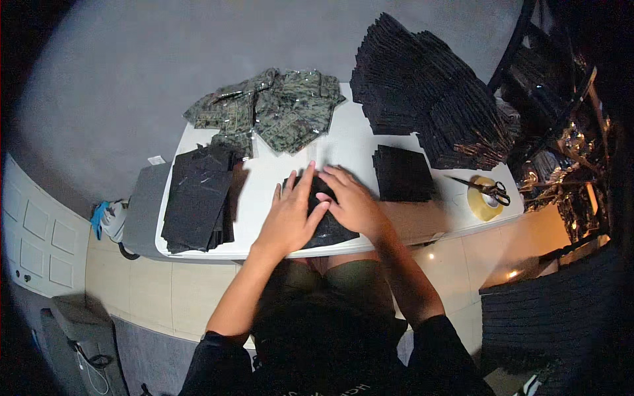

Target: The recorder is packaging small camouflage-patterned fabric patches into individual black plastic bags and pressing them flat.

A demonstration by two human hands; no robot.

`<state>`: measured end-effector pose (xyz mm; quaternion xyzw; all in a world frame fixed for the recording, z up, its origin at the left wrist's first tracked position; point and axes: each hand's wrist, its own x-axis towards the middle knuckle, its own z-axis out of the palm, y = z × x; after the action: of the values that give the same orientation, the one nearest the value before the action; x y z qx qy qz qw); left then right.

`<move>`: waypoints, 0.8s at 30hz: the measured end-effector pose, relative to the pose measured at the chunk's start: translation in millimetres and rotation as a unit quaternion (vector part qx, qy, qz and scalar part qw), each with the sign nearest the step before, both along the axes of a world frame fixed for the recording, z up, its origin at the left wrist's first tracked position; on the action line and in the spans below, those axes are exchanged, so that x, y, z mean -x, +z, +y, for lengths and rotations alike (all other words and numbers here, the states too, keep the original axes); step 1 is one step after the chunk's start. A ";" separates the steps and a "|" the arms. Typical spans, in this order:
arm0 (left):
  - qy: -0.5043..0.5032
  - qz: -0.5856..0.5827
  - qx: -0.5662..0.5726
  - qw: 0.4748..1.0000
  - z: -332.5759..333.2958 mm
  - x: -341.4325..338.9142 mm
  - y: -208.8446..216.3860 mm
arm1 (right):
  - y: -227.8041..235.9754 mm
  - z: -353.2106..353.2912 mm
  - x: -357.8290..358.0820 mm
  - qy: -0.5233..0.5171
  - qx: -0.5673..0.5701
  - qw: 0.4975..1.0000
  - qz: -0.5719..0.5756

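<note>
At the front middle of the white table (264,178) lies a flat, dark folded piece (337,231), perhaps cloth, mostly covered by my hands. My left hand (290,214) rests on its left part, palm down, fingers stretched out toward the far side. On its right part lies my right hand (354,206), fingers extended and slightly bent, the thumb near the left hand's thumb. Neither hand grips anything. To the left is a pile of black flat pieces (198,198); to the right, a small neat black stack (403,173).
Camouflage-patterned folded items in clear plastic (290,109) lie at the far side. Tall black stacks (422,86) fill the far right. Scissors (492,189) lie on a roll of yellowish tape (481,206) near the right edge. A metal-framed rack (561,132) stands beyond.
</note>
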<state>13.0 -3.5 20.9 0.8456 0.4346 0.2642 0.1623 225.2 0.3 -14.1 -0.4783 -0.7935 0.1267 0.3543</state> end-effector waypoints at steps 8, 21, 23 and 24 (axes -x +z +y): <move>0.043 0.071 0.002 0.997 -0.9 -11.1 -35.3 | -25.5 5.6 18.9 -0.039 0.001 0.977 -0.208; 0.041 0.142 -0.014 0.989 -3.5 -7.3 -27.5 | -19.5 -5.1 13.2 -0.034 -0.002 0.978 -0.207; 0.033 0.133 -0.022 0.990 -4.5 1.4 -28.3 | -18.7 -14.2 9.8 -0.014 -0.030 0.978 -0.204; 0.015 0.117 -0.018 0.993 -6.1 7.2 -28.5 | -17.4 -20.6 8.1 -0.014 -0.035 0.978 -0.203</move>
<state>5.8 -9.6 -7.6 0.8667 0.4588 0.1734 0.0913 217.2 -20.4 -31.5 -0.4924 -0.8461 -0.0060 0.2039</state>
